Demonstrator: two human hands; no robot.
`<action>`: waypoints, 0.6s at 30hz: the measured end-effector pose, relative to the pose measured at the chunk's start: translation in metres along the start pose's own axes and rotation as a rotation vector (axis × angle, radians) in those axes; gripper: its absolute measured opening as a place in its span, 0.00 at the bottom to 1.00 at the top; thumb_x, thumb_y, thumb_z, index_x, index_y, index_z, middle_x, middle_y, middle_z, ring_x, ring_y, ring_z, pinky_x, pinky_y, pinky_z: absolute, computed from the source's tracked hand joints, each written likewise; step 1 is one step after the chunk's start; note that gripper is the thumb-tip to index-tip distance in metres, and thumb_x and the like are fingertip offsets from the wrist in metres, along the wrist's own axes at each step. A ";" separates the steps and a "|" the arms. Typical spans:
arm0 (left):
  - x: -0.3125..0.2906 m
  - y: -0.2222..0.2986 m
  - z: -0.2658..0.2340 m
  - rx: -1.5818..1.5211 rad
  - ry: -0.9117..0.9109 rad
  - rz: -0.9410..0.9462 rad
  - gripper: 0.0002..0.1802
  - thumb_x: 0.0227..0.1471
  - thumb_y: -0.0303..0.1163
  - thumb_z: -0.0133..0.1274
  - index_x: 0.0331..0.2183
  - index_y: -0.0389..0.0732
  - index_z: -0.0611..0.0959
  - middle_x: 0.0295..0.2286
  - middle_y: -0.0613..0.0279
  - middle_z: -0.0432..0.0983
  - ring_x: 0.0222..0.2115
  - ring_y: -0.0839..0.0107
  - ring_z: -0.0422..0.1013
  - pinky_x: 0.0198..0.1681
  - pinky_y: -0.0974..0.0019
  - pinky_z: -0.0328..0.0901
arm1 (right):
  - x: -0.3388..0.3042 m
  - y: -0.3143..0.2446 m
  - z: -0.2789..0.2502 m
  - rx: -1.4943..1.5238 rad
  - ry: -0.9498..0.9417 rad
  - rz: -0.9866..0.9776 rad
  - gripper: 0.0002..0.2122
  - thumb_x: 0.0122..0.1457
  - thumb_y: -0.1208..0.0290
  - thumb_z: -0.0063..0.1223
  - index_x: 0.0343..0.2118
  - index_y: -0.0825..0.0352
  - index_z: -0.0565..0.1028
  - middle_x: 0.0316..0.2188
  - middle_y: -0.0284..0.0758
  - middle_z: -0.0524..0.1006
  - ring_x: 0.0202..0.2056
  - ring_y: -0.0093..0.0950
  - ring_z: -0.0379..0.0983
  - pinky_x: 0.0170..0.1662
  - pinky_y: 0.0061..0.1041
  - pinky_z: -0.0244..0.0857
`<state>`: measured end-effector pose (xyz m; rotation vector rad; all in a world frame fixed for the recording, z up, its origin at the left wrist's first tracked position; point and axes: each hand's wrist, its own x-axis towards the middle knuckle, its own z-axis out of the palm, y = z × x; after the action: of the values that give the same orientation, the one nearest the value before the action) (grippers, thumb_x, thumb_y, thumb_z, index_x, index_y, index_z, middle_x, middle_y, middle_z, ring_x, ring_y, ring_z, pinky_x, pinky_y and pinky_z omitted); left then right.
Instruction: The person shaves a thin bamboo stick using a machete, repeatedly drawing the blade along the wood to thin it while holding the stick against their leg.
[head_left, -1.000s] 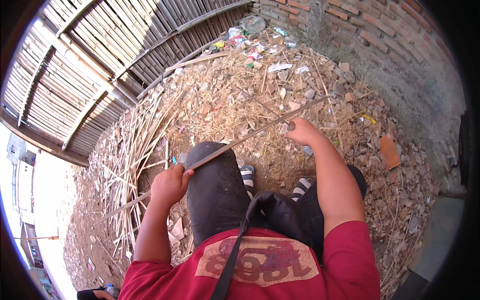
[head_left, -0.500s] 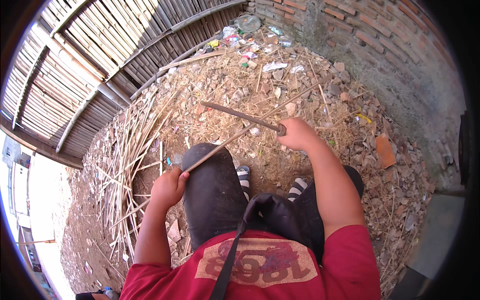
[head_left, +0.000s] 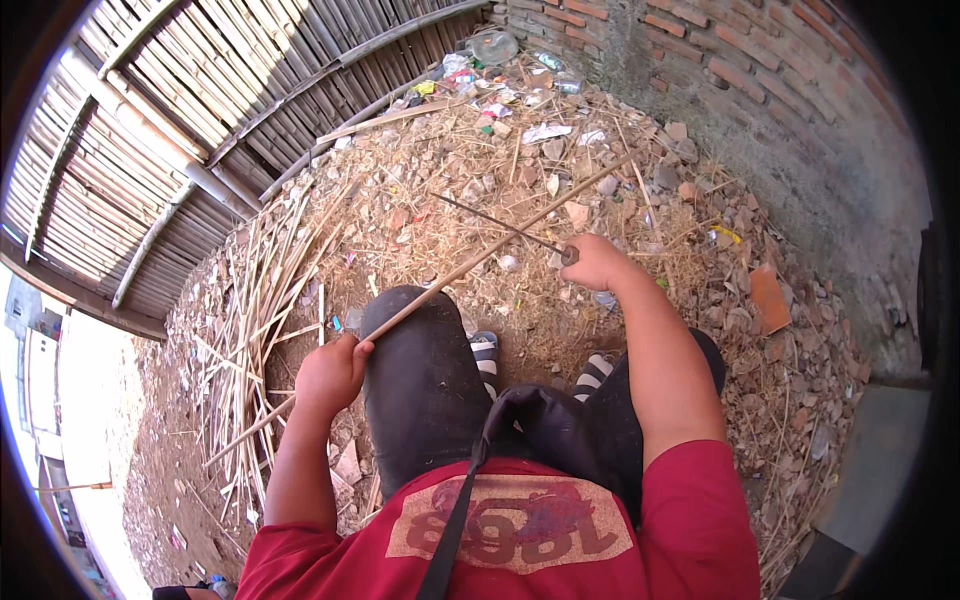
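A long thin bamboo strip [head_left: 455, 272] runs slantwise over my left knee, from low on the left up to the far right. My left hand [head_left: 333, 374] is closed round it beside that knee, and its tail end pokes out behind my wrist. In my right hand [head_left: 594, 263] is the handle of a machete [head_left: 497, 220]. The dark blade points to the far left, seen nearly edge-on, and crosses the strip past the knee. Whether blade and strip touch I cannot tell.
Several pale bamboo strips [head_left: 262, 335] lie heaped on the left. Rubble and dry shavings [head_left: 450, 230] cover the ground, with litter [head_left: 500, 95] at the back. A bamboo fence [head_left: 270, 85] stands at the far left, a brick wall [head_left: 760, 110] on the right. An orange brick piece [head_left: 770, 300] lies at right.
The machete's blade has turned from showing its flat side to nearly edge-on, its tip shifting right. The bamboo strip has slid slightly toward the lower left with my left hand.
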<state>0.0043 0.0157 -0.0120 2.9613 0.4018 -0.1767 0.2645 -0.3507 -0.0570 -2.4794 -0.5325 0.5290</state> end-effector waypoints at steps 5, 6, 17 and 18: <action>-0.004 -0.005 0.010 -0.050 0.027 -0.008 0.27 0.68 0.53 0.40 0.34 0.38 0.79 0.30 0.40 0.79 0.34 0.37 0.75 0.38 0.38 0.68 | 0.002 -0.021 0.005 -0.027 0.029 -0.037 0.16 0.46 0.62 0.63 0.35 0.69 0.79 0.31 0.45 0.81 0.34 0.42 0.79 0.40 0.38 0.71; -0.005 -0.005 0.012 -0.042 0.048 -0.004 0.27 0.68 0.53 0.40 0.33 0.38 0.79 0.30 0.40 0.79 0.34 0.37 0.75 0.38 0.38 0.68 | 0.009 -0.012 0.003 -0.041 0.014 -0.053 0.17 0.46 0.62 0.63 0.35 0.69 0.80 0.31 0.45 0.81 0.35 0.42 0.79 0.41 0.38 0.71; 0.001 -0.003 0.001 -0.053 0.000 0.027 0.26 0.68 0.51 0.41 0.32 0.37 0.77 0.28 0.39 0.78 0.32 0.35 0.75 0.36 0.38 0.67 | -0.013 -0.028 -0.010 -0.101 0.007 -0.036 0.16 0.46 0.63 0.58 0.37 0.67 0.80 0.32 0.45 0.82 0.36 0.43 0.79 0.41 0.39 0.72; 0.001 -0.006 0.007 -0.064 0.027 0.036 0.26 0.68 0.51 0.41 0.32 0.37 0.77 0.28 0.39 0.78 0.32 0.35 0.75 0.36 0.38 0.67 | -0.014 -0.033 -0.011 -0.190 -0.004 -0.085 0.16 0.47 0.63 0.58 0.37 0.67 0.80 0.31 0.44 0.82 0.35 0.43 0.79 0.41 0.39 0.72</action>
<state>0.0028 0.0205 -0.0194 2.9086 0.3505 -0.1181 0.2495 -0.3359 -0.0259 -2.6206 -0.7165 0.4686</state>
